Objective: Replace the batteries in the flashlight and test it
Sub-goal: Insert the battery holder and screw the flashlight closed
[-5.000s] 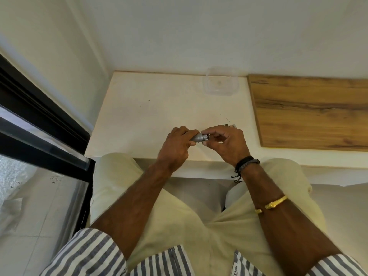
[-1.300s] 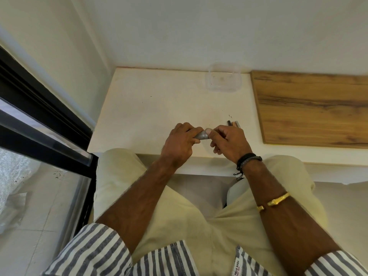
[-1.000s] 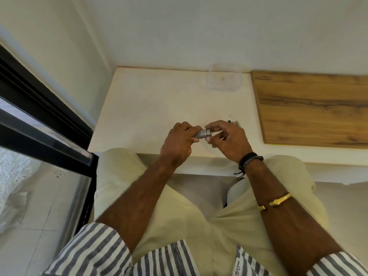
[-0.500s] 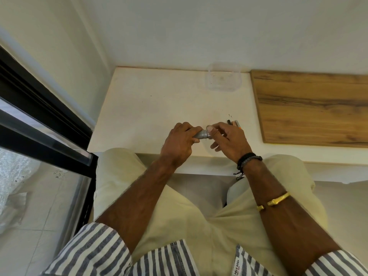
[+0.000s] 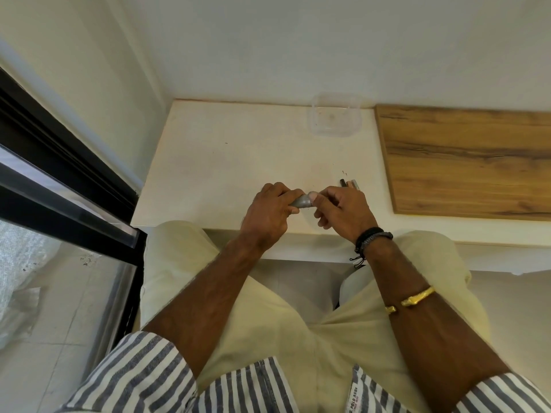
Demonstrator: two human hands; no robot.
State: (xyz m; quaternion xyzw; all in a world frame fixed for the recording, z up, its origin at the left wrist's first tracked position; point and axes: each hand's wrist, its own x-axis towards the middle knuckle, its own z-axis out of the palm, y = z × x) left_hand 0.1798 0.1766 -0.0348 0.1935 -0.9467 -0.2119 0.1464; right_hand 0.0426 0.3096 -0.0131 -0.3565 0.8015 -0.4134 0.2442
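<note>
A small silver-grey flashlight [image 5: 302, 201] is held over the near edge of the white table [image 5: 226, 162]. My left hand [image 5: 269, 214] is wrapped around its body, hiding most of it. My right hand [image 5: 343, 211] pinches the flashlight's exposed right end with thumb and fingers, covering the tip. Just behind my right hand, several loose batteries [image 5: 349, 183] lie on the table, partly hidden by my fingers.
A clear plastic container [image 5: 335, 118] stands at the back of the table against the wall. A wooden board [image 5: 468, 159] covers the table's right part. A black-framed glass door [image 5: 68, 186] runs along the left. My legs sit under the table's front edge.
My right hand's fingers have kept shifting around the flashlight's end, now closing over the tip that showed a second ago. My left hand holds still.
</note>
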